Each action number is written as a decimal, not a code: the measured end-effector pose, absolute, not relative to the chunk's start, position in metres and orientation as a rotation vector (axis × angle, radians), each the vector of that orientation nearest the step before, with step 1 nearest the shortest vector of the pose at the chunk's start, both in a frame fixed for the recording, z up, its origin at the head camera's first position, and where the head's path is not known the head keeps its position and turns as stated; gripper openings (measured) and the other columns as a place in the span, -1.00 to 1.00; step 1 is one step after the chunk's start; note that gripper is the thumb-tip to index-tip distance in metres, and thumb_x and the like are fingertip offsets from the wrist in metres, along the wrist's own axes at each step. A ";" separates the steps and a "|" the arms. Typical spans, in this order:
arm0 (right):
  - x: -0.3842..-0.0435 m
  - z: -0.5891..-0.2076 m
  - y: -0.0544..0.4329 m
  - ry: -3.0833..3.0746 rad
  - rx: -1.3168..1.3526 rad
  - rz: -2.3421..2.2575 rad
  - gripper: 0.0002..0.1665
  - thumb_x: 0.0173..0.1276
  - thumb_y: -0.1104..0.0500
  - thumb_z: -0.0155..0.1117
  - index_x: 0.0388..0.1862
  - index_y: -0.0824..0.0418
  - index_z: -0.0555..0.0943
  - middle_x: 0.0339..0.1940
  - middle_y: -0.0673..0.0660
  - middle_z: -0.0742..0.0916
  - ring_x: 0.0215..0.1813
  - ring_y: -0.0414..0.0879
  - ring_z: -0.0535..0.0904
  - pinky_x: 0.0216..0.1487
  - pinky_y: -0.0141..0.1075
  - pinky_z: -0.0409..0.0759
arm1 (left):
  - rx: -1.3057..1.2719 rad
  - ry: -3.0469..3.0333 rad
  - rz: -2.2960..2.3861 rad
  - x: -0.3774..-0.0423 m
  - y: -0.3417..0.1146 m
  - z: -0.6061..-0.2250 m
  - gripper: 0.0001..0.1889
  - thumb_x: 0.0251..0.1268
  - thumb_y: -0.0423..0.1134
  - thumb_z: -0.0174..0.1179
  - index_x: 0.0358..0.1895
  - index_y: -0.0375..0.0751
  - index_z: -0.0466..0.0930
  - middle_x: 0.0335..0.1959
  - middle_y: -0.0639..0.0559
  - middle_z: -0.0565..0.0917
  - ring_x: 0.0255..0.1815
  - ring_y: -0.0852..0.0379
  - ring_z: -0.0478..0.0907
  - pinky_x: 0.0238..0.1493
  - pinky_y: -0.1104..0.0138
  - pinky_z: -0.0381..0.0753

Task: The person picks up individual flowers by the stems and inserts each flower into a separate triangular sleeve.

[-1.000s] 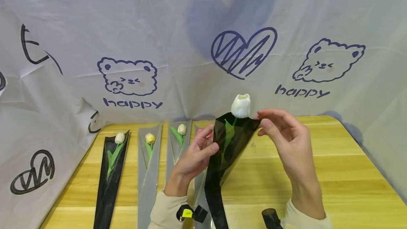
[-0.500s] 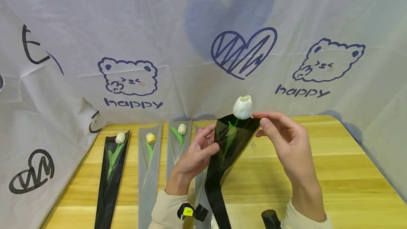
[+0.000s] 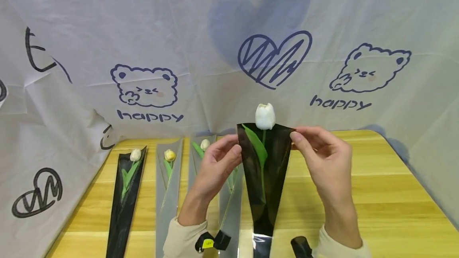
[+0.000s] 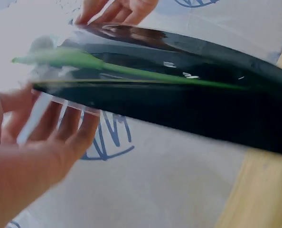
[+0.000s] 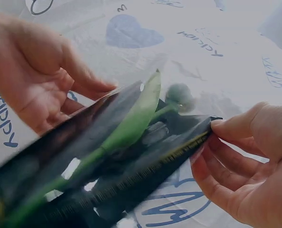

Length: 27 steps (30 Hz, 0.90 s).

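Observation:
A white tulip (image 3: pixel 265 116) with a green leaf (image 3: pixel 256 144) stands in a black, see-through flower sleeve (image 3: pixel 269 170) between the two hands. Its bloom rises above the sleeve's wide top. My left hand (image 3: pixel 216 166) holds the left edge near the top, thumb in front and fingers behind. At the top right corner, my right hand (image 3: pixel 328 158) pinches the film between thumb and fingers. The right wrist view shows this pinch at the sleeve (image 5: pixel 193 128) closely. In the left wrist view, the stem (image 4: pixel 145 73) runs down inside the dark film.
On the wooden table (image 3: pixel 387 194), to the left, lie a black sleeve (image 3: pixel 125 210) with a white tulip and several grey sleeves (image 3: pixel 166 202) with tulips, one yellowish. The left forearm partly covers the nearer ones. A printed cloth (image 3: pixel 208 51) hangs behind the table.
The held sleeve has turned from slanted to nearly upright, its front now facing the head camera. The left hand has moved slightly left and up along its edge; the right keeps its corner.

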State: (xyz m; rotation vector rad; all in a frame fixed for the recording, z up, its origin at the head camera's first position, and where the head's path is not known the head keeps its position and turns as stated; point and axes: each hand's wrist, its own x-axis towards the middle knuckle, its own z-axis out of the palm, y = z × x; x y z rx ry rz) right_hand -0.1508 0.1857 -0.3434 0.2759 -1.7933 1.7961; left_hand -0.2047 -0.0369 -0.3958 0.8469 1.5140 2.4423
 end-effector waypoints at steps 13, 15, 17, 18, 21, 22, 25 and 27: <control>-0.151 -0.342 0.170 -1.851 0.263 1.600 -0.88 0.36 0.40 0.41 -0.14 0.41 0.75 -0.27 0.21 0.79 -0.27 -0.10 0.74 -0.18 -0.41 0.70 | 1.005 2.157 2.540 -0.200 -0.031 -0.369 -0.90 0.41 -0.53 0.23 -0.15 -0.53 0.70 -0.29 -0.16 0.67 -0.34 0.03 0.62 -0.24 0.31 0.71; -0.151 -0.342 0.166 -1.838 0.260 1.597 -0.88 0.36 0.41 0.40 -0.14 0.42 0.75 -0.27 0.20 0.79 -0.28 -0.09 0.74 -0.18 -0.40 0.70 | 1.076 2.246 2.526 -0.201 -0.031 -0.364 -0.91 0.39 -0.53 0.24 -0.17 -0.50 0.72 -0.28 -0.19 0.68 -0.35 0.03 0.60 -0.27 0.35 0.68; -0.151 -0.342 0.163 -1.808 0.247 1.624 -0.89 0.36 0.43 0.38 -0.15 0.42 0.75 -0.28 0.17 0.79 -0.29 -0.06 0.74 -0.18 -0.38 0.71 | 1.139 2.295 2.514 -0.202 -0.033 -0.359 -0.91 0.38 -0.54 0.25 -0.17 -0.49 0.73 -0.26 -0.21 0.68 -0.33 0.06 0.59 -0.25 0.36 0.68; -0.151 -0.341 0.163 -1.787 0.243 1.644 -0.89 0.36 0.43 0.38 -0.15 0.43 0.74 -0.28 0.16 0.78 -0.28 -0.05 0.74 -0.17 -0.37 0.71 | 1.171 2.305 2.507 -0.202 -0.034 -0.357 -0.91 0.37 -0.55 0.25 -0.17 -0.49 0.73 -0.26 -0.22 0.68 -0.33 0.07 0.58 -0.25 0.36 0.68; -0.152 -0.342 0.163 -1.700 0.269 1.715 -0.87 0.36 0.46 0.36 -0.13 0.48 0.72 -0.25 0.17 0.78 -0.26 -0.04 0.73 -0.13 -0.35 0.71 | 1.271 2.265 2.501 -0.203 -0.040 -0.354 -0.90 0.35 -0.60 0.23 -0.16 -0.52 0.71 -0.23 -0.25 0.67 -0.28 0.07 0.58 -0.15 0.32 0.69; -0.152 -0.342 0.164 -1.671 0.285 1.739 -0.87 0.36 0.47 0.36 -0.13 0.51 0.71 -0.24 0.18 0.77 -0.25 -0.04 0.73 -0.12 -0.35 0.71 | 1.298 2.242 2.500 -0.204 -0.042 -0.354 -0.90 0.35 -0.60 0.23 -0.16 -0.52 0.71 -0.23 -0.25 0.66 -0.28 0.07 0.58 -0.12 0.31 0.69; -0.151 -0.342 0.166 -1.641 0.325 1.771 -0.85 0.36 0.48 0.36 -0.12 0.53 0.70 -0.21 0.24 0.77 -0.22 -0.04 0.72 -0.11 -0.33 0.71 | 1.350 2.185 2.499 -0.204 -0.045 -0.354 -0.91 0.36 -0.59 0.22 -0.16 -0.53 0.69 -0.22 -0.25 0.65 -0.26 0.03 0.58 -0.07 0.28 0.69; -0.150 -0.342 0.165 -1.665 0.349 1.774 -0.86 0.35 0.48 0.36 -0.13 0.52 0.71 -0.20 0.25 0.78 -0.21 -0.05 0.74 -0.10 -0.30 0.72 | 1.361 2.168 2.500 -0.204 -0.044 -0.354 -0.90 0.37 -0.58 0.22 -0.15 -0.53 0.69 -0.21 -0.24 0.65 -0.27 0.00 0.58 -0.10 0.27 0.69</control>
